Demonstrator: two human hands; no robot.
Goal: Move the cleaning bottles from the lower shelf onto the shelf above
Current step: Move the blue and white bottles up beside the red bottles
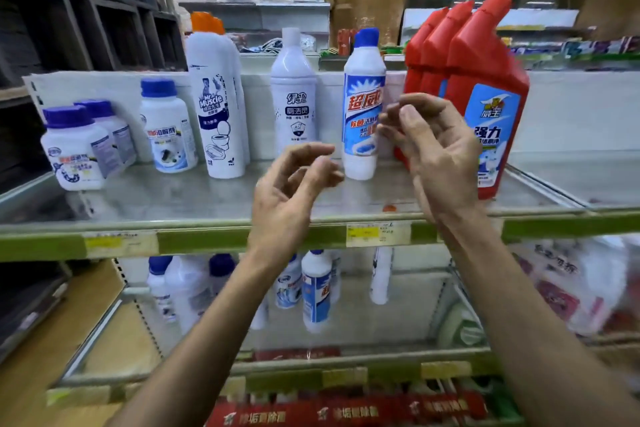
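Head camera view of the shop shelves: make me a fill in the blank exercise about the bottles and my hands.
1. The three tall bottles at the right end of the upper shelf are ____.
2. The Mr Muscle bottle has an ____ cap.
3. The left hand and the right hand both hold ____.
4. The lower shelf holds white bottles with ____ caps.
Missing words: red, orange, nothing, blue.

On the upper shelf [173,198] stand, from left to right, three jars [166,128], the Mr Muscle bottles [216,107], two slim bottles [293,104] and the angled-neck bottles [485,80]. The left hand [291,191] and the right hand [436,152] are before the slim ones. More bottles [315,288] stand on the lower shelf [398,315] beneath.
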